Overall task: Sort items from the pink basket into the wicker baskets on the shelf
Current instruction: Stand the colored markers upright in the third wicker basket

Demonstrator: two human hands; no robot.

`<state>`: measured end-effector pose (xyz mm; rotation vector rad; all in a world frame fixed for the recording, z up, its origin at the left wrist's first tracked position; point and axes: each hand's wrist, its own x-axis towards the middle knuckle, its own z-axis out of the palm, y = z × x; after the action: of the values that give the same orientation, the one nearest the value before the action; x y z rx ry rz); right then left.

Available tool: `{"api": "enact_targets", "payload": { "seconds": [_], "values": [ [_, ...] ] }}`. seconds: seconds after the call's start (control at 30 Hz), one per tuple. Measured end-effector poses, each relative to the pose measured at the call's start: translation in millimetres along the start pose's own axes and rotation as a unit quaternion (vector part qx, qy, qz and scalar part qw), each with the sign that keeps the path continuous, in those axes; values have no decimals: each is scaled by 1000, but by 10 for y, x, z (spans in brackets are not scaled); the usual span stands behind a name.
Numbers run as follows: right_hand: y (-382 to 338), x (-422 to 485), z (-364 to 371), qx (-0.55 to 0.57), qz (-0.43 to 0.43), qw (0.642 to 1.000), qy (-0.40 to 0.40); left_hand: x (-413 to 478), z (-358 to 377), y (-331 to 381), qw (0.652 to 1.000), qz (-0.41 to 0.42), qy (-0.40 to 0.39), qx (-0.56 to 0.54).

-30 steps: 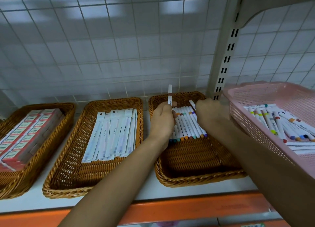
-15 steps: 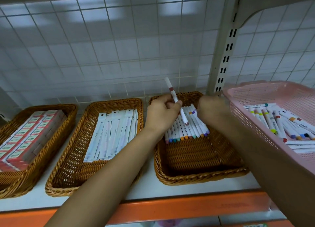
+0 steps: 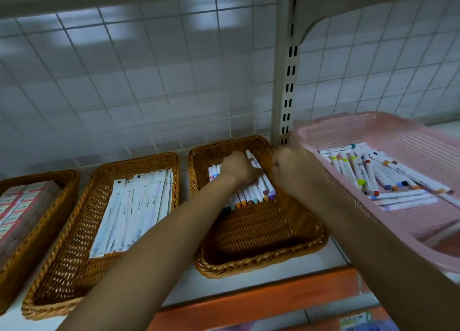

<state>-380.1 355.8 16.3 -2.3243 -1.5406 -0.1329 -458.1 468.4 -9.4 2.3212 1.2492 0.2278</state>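
Marker (image 3: 249, 156) lowered into wicker basket (image 3: 261, 263) — left hand (image 3: 237, 169) pinching it; right hand (image 3: 295, 172) curled, grip unclear; print illegible.

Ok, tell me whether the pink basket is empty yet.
Not empty: the pink basket holds a loose pile of markers, lying crisscrossed over its floor.

Tiled wall (image 3: 149, 69) — white shelf (image 3: 184, 289) w/ orange edge (image 3: 273, 298).

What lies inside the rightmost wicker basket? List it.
A row of white markers with coloured caps in its back half; bare weave in front. The left hand covers part of the row.
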Motion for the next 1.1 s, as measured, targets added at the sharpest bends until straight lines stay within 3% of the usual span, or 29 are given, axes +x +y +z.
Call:
{"api": "enact_targets", "payload": {
  "seconds": [0.13,0.23,0.33,0.43,0.6,0.7,0.93,1.1],
  "values": [
    [48,-42,23,2,4,1000,17,22,91,-5,999,12,27,22],
    [60,-75,16,0,2,1000,13,28,113,-31,1000,0,16,-26],
    [52,-103,-34,12,-7,1000,8,-31,57,23,998,15,58,26],
    [38,-123,-198,53,-14,998,3,-134,-44,220,989,89,119,12],
    [240,-124,-616,30,-4,998,46,-304,-201,773,968,198,145,-42],
    [553,-118,-772,2,27,999,44,-314,-115,1030,963,234,133,-25],
    [1224,-243,-959,-69,88,991,-77,-256,286,1574,943,306,80,106],
    [1744,-346,-914,-101,145,966,-188,-276,542,1929,917,351,-67,175]
  ]
}}
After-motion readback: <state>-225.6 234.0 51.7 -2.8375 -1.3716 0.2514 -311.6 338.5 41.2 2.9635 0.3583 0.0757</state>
